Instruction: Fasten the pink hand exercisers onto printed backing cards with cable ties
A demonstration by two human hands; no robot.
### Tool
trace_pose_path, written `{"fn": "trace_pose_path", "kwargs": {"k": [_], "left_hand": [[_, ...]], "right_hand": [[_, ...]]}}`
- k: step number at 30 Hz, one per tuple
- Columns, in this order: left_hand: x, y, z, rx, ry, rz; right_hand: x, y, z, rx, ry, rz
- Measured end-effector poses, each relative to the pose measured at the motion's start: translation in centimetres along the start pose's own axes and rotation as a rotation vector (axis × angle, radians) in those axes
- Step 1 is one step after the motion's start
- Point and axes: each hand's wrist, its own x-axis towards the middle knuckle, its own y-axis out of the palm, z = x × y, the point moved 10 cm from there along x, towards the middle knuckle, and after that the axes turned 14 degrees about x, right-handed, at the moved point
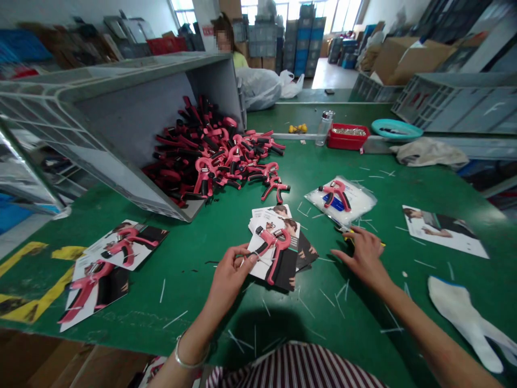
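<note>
My left hand (228, 272) pinches the edge of a printed card (278, 272) bearing a pink-and-black spring hand grip (274, 245), with a thin white plastic tie at my fingertips. More cards (270, 215) lie fanned beneath it. My right hand (365, 256) is spread on the green mat (242, 318), fingers next to a yellow-handled tool (347, 231) partly under a clear bag holding another hand grip (341, 196). Two carded grips (125, 242) lie at the left. Behind them, loose hand grips (214, 156) spill in a heap.
A grey plastic crate (121, 124) lies tipped toward the heap. Loose white ties are scattered over the mat. A white glove (464, 318) lies at right, and a red tray (347, 137) and teal dish (396, 129) stand behind. A person (230, 46) stands far back.
</note>
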Motion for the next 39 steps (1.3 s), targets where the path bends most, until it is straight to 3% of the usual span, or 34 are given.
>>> {"fn": "trace_pose_path", "kwargs": {"k": [3,5,7,10,13,16,20,32,36,39], "left_hand": [[0.2,1.5,0.7,-0.365,-0.223,0.115],[0.2,3.4,0.2,-0.496,-0.262,0.236],[0.1,4.7,-0.1,-0.514,-0.243,0.308],[0.1,4.6,0.5,-0.375,-0.178,0.252],[0.1,3.7,0.4,-0.193,-0.074,0.175],[0.0,3.2,-0.8,-0.053,0.044,0.144],[-0.3,2.8,-1.9,0.054,0.126,0.143],[-0.7,2.6,-2.8,0.137,0.178,0.199],[-0.8,2.6,-2.4,0.068,0.146,0.183],[-0.5,2.8,-1.4,-0.078,0.052,0.164]], "right_hand": [[1.4,-0.8,-7.8,-0.215,0.189,0.163],[1.8,0.0,-9.4,-0.155,0.214,0.332],[1.1,0.7,-9.0,0.065,0.31,0.474],[-2.1,1.9,-4.8,0.649,0.547,0.635],[-5.2,2.7,3.3,1.078,0.537,0.853],[-6.8,3.1,9.8,1.241,0.411,1.057],[-7.4,4.1,12.8,1.261,0.421,1.246],[-6.9,5.1,13.3,1.284,0.585,1.465],[-6.6,6.1,12.6,1.25,0.547,1.366],[-6.3,6.2,12.8,1.01,0.326,1.218]]}}
